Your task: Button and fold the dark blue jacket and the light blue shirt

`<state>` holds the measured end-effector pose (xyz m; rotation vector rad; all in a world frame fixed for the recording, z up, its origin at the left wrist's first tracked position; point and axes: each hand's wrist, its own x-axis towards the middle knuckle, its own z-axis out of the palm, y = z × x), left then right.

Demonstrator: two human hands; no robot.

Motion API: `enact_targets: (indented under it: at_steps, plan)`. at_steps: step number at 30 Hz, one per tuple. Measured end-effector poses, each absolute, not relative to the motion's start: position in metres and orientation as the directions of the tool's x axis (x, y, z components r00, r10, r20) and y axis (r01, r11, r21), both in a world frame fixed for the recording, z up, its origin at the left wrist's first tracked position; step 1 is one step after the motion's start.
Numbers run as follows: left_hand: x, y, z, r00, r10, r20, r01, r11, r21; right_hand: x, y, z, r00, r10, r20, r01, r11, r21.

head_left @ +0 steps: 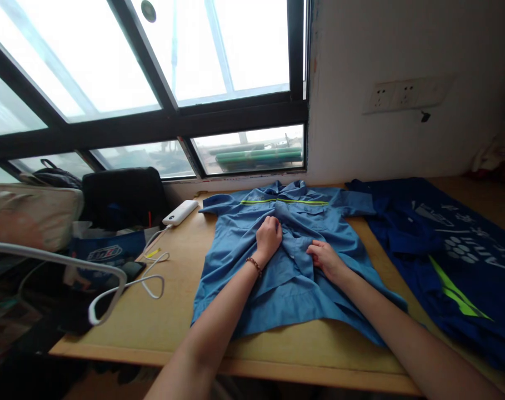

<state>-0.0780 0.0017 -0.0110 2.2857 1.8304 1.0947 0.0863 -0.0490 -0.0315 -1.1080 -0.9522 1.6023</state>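
Observation:
A light blue short-sleeved work shirt [231, 244] with a thin yellow-green stripe across the chest lies spread on the wooden table [177, 311], its collar toward the window. My left hand [269, 238], with a beaded bracelet at the wrist, is closed on the shirt's front near the middle. To its right and a little lower, my right hand [325, 260] pinches the edge of the front opening and lifts it slightly. The cloth between the hands is wrinkled. My left fingertips are partly hidden behind the hand.
Dark blue clothing [427, 250] with white print lies at the right. At the left are a white power bank [180, 213] with a white cable [154, 278], a black chair back [123, 200] and bags [35, 214]. A window [235, 55] and wall sockets [408, 94] are behind.

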Motion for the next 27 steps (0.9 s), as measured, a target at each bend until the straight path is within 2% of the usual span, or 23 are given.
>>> enact_targets:
  at_steps: [5, 7, 10, 13, 19, 23, 25, 27]
  plan:
    - [-0.068, -0.041, -0.001, 0.012, 0.868, 0.497, 0.744, -0.339, 0.575, 0.09, -0.051, -0.027, -0.173, 0.954, -0.246, -0.294, -0.289, -0.911]
    - [-0.066, -0.056, -0.006, 0.069, 0.913, 0.402, 0.691, -0.334, 0.641, 0.09, -0.052, -0.027, -0.166, 0.952, -0.256, -0.337, -0.299, -0.893]
    - [-0.067, -0.069, -0.02, 0.19, 0.964, 0.188, 0.633, -0.267, 0.727, 0.09, -0.053, -0.029, -0.157, 0.956, -0.248, -0.366, -0.289, -0.885]
    - [-0.07, -0.074, -0.028, 0.26, 0.959, 0.111, 0.576, -0.247, 0.779, 0.089, -0.054, -0.03, -0.164, 0.965, -0.203, -0.352, -0.25, -0.902]
    - [-0.071, -0.081, -0.022, 0.356, 0.914, 0.194, 0.621, -0.386, 0.682, 0.09, -0.055, -0.028, -0.191, 0.964, -0.184, -0.379, -0.245, -0.892]
    - [-0.073, -0.081, -0.02, 0.385, 0.912, 0.14, 0.671, -0.38, 0.637, 0.089, -0.054, -0.032, -0.205, 0.964, -0.167, -0.384, -0.236, -0.893]
    - [-0.074, -0.08, -0.022, 0.374, 0.92, 0.115, 0.685, -0.358, 0.635, 0.088, -0.052, -0.036, -0.212, 0.965, -0.155, -0.353, -0.223, -0.909]
    - [-0.077, -0.078, -0.024, 0.371, 0.922, 0.108, 0.673, -0.347, 0.653, 0.088, -0.051, -0.039, -0.204, 0.969, -0.138, -0.255, -0.188, -0.949]
